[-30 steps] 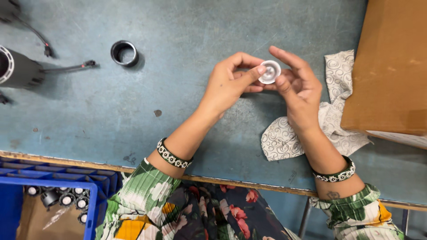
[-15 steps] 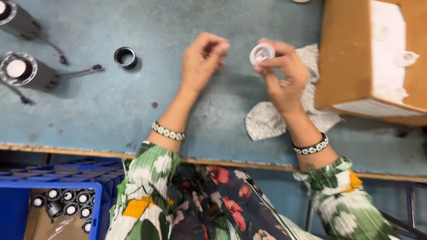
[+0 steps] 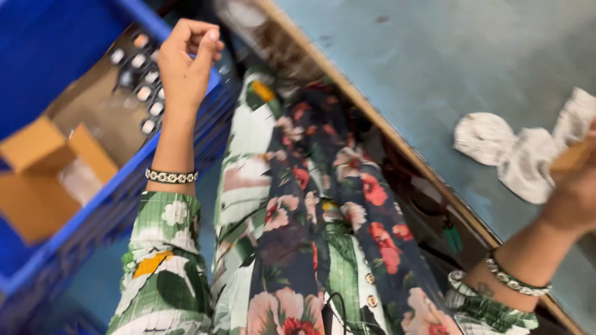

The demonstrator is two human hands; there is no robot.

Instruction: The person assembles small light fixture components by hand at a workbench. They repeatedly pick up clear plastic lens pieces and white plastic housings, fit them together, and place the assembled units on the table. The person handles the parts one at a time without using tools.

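Hovering with curled, empty-looking fingers, the left hand (image 3: 186, 59) hangs over small round caps (image 3: 146, 77) in a blue plastic crate (image 3: 93, 211).

Light is even and fairly bright, soft, with no hard glare. The whole view is tilted and smeared by motion blur. The left hand (image 3: 185, 59), fingers curled loosely, is among the sharper parts; the small round parts (image 3: 144, 93) in the blue crate (image 3: 93, 211) just below it are smudged into pale dots. The right hand (image 3: 574, 192) at the frame edge is badly blurred, and the pale cloth (image 3: 515, 149) beside it is soft. A deep shadow lies under the table edge (image 3: 397, 146).
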